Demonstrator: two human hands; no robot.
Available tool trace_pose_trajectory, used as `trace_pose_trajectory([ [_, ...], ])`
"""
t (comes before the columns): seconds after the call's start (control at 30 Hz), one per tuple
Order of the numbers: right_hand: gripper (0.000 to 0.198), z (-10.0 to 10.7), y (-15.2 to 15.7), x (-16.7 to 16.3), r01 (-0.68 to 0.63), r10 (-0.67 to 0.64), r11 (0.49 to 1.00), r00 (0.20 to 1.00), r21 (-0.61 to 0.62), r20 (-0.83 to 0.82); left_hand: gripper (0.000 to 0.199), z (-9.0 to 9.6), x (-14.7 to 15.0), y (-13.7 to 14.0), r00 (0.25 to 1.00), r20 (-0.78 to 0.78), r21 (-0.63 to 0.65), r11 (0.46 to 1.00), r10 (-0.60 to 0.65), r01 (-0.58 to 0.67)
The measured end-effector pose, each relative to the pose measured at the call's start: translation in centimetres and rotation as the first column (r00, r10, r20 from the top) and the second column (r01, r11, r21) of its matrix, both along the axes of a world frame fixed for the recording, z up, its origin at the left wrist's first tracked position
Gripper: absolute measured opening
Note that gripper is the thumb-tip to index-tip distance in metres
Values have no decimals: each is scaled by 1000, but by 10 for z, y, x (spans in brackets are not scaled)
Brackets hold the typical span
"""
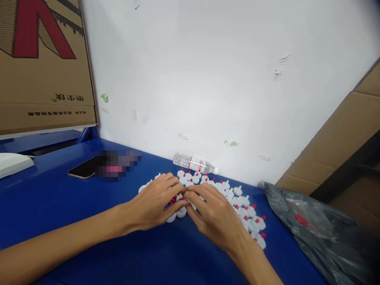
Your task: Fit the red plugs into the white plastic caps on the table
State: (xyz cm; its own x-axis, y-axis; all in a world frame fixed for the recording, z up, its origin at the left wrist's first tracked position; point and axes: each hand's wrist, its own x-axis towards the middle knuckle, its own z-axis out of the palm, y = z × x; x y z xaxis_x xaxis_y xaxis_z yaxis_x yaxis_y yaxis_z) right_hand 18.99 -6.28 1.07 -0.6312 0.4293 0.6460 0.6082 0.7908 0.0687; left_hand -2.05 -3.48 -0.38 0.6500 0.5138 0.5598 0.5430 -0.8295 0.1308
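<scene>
My left hand and my right hand meet at the fingertips above the blue tabletop. Both are closed in a pinch; whatever sits between the fingers is too small and covered to make out. Around and beneath them lie many small round white plastic pieces, each with a short stem. Many stems carry red tips, while some pieces at the right back show plain white stems. A few small red bits show beside my left fingers. My hands hide part of the group.
A clear plastic bottle lies on its side against the white wall. To the left are a phone, a white device and a cardboard box. A grey plastic bag and more cardboard stand right.
</scene>
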Motion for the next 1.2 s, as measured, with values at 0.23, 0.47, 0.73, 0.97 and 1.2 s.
trace_pose_trajectory([
  [0.23, 17, -5, 2, -2, 66, -66, 998, 997, 4, -40, 25, -1, -2, 1, 999, 35, -22, 999, 35, -34],
  [0.47, 17, -2, 2, -2, 50, -50, 997, 999, 56, 5, 29, 5, -2, -2, 996, 55, -111, 991, -75, 81],
  [0.73, 18, 16, 19, 49, 222, -220, 962, 975, 160, -27, 46, 18, -8, -1, 934, 350, -356, 932, 67, 67],
  [0.97, 23, 25, 34, 104, 544, -542, 780, 834, -309, 100, 31, 12, -6, 13, 975, 173, -301, 950, 137, -80],
  [1.2, 22, 22, 36, 103, 521, -457, 660, 850, -541, 261, 29, 3, -9, 16, 991, 47, -258, 960, 128, -112],
])
